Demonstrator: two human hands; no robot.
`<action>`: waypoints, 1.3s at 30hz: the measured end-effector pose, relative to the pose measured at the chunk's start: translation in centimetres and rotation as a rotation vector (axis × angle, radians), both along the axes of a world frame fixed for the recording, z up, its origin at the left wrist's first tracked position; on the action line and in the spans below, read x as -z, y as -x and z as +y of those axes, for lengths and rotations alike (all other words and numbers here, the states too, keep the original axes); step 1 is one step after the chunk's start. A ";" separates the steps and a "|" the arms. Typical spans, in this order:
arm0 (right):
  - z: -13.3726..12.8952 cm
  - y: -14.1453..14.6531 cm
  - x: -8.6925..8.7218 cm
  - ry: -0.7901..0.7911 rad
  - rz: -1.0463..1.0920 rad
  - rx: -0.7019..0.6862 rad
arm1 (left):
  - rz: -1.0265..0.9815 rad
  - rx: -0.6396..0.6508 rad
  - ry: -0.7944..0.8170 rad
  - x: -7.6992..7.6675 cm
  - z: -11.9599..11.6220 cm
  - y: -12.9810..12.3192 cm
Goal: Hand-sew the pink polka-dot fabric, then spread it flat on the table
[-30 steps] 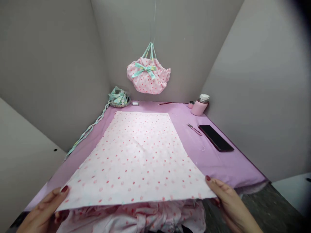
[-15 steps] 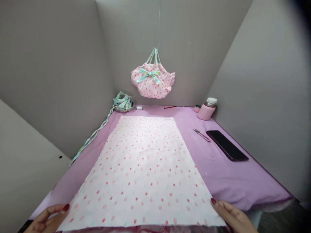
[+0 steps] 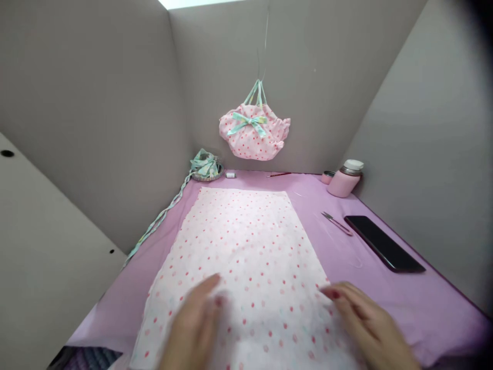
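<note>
White cotton fabric [image 3: 246,246] with red and pink dots lies spread out over the purple cloth, its near part running out of the bottom of the view. Over its near left part hovers my left hand [image 3: 192,324], blurred by motion, with thumb and forefinger stretched out and a gap between them. It holds nothing that I can see. At the right edge of the fabric is my right hand [image 3: 365,318], thumb and forefinger pinched together on that edge.
Purple cloth [image 3: 404,303] covers the table between grey panels. To the right are thread snips [image 3: 337,224], a black phone [image 3: 383,242], a pink jar [image 3: 344,180] and a small pink tin [image 3: 327,177]. A dish of green ties [image 3: 205,165], a thread spool [image 3: 230,175] and a hanging dotted piece [image 3: 252,136] are behind.
My left hand has let go of the near left corner and moved right, over the fabric. My right hand has moved up along the right edge. The view has shifted slightly.
</note>
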State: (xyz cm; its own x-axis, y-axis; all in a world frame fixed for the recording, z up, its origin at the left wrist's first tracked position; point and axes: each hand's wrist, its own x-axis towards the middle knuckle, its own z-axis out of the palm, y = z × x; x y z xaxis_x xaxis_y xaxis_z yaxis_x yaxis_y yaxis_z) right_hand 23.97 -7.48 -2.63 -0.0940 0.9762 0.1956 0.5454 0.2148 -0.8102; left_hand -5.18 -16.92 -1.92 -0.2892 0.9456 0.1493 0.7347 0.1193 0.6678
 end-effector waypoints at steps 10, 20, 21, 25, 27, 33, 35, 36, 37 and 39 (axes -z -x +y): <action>2.8 3.6 5.0 -0.139 -0.666 -0.309 | 0.531 -0.062 0.368 3.1 2.6 5.3; 6.1 7.5 0.2 -0.048 -0.575 -0.896 | 0.423 0.534 0.263 0.6 9.6 0.6; 6.7 7.2 0.3 -0.027 -0.594 -0.870 | 0.433 0.492 0.272 0.8 10.1 1.4; 7.9 5.4 1.3 0.074 -0.675 -0.574 | 0.520 0.046 0.352 1.2 10.6 6.5; 8.0 6.4 1.2 0.083 -0.658 -0.564 | 0.562 -0.010 0.346 1.1 11.1 6.5; 12.0 10.8 0.8 -0.030 -0.603 -0.905 | 0.512 0.426 0.253 1.6 14.4 4.0; 14.1 9.8 1.3 -0.008 -0.654 -0.705 | 0.549 0.273 0.300 1.8 14.9 6.2; 14.9 9.2 1.5 -0.001 -0.674 -0.582 | 0.574 0.174 0.335 1.8 15.1 7.4; 15.3 8.7 1.7 -0.001 -0.682 -0.483 | 0.601 0.107 0.348 1.9 15.2 8.2; 15.2 8.6 1.8 -0.026 -0.666 -0.466 | 0.630 0.008 0.384 1.9 15.8 8.4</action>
State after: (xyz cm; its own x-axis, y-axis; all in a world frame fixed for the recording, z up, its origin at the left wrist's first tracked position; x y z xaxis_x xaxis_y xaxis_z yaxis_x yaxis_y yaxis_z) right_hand 15.35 7.69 -4.41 -0.5943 0.8039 -0.0229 0.7612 0.5531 -0.3387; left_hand -13.54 -1.15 -3.82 -0.2506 0.9664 -0.0572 0.9671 0.2526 0.0311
